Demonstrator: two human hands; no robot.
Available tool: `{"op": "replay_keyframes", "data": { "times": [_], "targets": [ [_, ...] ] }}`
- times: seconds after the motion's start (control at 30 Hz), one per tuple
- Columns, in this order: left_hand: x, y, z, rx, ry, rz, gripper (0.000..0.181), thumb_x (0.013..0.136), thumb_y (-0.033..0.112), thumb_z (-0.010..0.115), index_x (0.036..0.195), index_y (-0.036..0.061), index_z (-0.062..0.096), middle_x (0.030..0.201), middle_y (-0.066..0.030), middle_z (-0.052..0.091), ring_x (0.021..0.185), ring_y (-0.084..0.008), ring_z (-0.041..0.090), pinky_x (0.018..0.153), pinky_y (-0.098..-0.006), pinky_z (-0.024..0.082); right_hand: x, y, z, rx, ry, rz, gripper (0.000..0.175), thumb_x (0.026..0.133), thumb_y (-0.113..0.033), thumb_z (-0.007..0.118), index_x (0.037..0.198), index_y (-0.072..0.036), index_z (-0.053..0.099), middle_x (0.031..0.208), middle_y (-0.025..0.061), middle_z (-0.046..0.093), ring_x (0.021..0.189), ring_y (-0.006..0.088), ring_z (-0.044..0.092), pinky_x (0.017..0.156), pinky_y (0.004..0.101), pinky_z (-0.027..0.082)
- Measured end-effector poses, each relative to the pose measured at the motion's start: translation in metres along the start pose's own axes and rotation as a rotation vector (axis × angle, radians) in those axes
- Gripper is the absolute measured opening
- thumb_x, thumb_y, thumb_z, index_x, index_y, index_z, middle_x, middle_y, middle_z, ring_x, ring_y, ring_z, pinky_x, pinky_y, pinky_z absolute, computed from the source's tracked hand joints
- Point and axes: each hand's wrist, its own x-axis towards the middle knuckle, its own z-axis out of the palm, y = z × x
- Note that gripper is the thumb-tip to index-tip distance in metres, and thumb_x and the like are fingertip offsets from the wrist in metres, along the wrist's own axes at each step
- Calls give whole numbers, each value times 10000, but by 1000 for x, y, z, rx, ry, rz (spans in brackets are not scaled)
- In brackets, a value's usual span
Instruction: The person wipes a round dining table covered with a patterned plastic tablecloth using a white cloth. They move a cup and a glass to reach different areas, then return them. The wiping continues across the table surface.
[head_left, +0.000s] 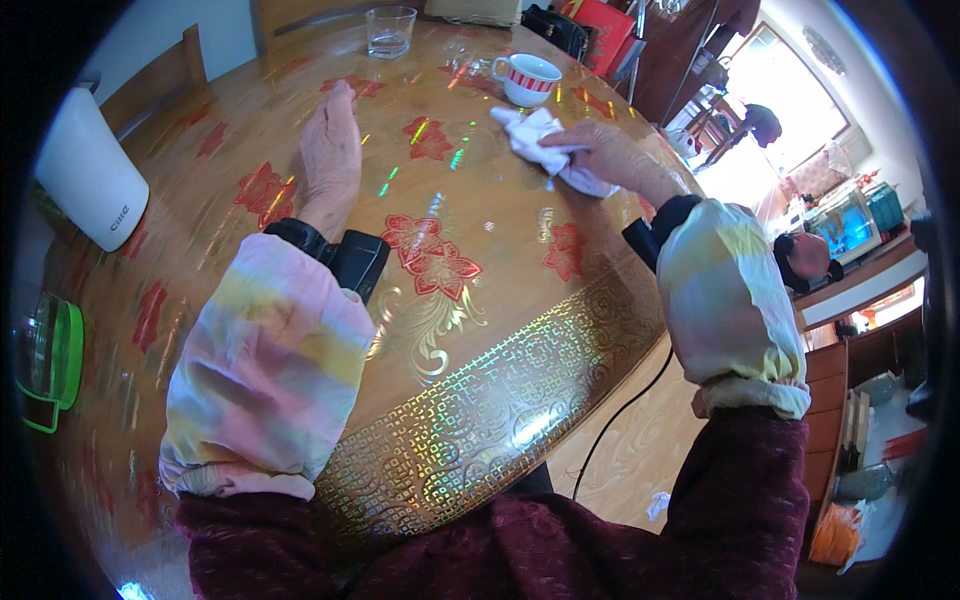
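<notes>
My right hand (600, 154) grips a crumpled white cloth or tissue (536, 142) and presses it on the patterned table cover (495, 315), at the table's right side. Just beyond the cloth stands a white cup with red stripes (531, 81), its handle turned to the left. My left hand (331, 150) is held edge-on over the left part of the table, with nothing seen in it; its fingers are foreshortened, so their spread is unclear. Farther back, a clear glass (390, 34) holds a little clear liquid.
A white container (94, 172) is at the left, with a green-lidded clear container (64, 360) nearer me. A cardboard box (474, 10), a black bag (555, 31) and a red item (606, 34) lie at the far edge. A black cable (619, 412) hangs beside the table's right edge.
</notes>
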Motion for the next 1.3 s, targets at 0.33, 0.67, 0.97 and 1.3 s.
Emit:
{"op": "replay_keyframes", "data": {
  "times": [0.33, 0.67, 0.97, 1.3],
  "targets": [
    [-1, 0, 0, 182, 32, 73, 608, 862, 518, 270, 1043, 20, 566, 995, -228, 588, 995, -392, 518, 853, -422, 378, 5, -4, 11, -233, 156, 295, 320, 767, -100, 546, 1051, -215, 640, 969, 167, 601, 913, 313, 580, 820, 364, 458],
    [3, -7, 3, 115, 34, 92, 612, 857, 528, 318, 1074, 11, 564, 1059, -222, 567, 1015, -362, 499, 880, -403, 367, -24, -62, -16, 8, -54, 140, 359, 734, -37, 553, 1089, -83, 589, 893, 110, 628, 871, 242, 599, 796, 325, 475],
    [6, -5, -1, 66, -7, 41, 577, 869, 454, 407, 1082, -63, 551, 1056, -177, 583, 990, -230, 537, 868, -315, 391, -59, -160, -6, 649, -176, -19, 445, 747, -101, 630, 1182, -88, 536, 1030, 89, 580, 934, 153, 565, 807, 267, 467],
    [11, -15, -1, 99, -72, 144, 567, 884, 432, 394, 1123, -65, 525, 1088, -179, 568, 984, -225, 533, 881, -315, 380, -73, -216, 14, 731, -151, -312, 406, 680, -20, 675, 1063, -113, 579, 1114, 120, 444, 935, 240, 519, 770, 305, 467]
  ]
}}
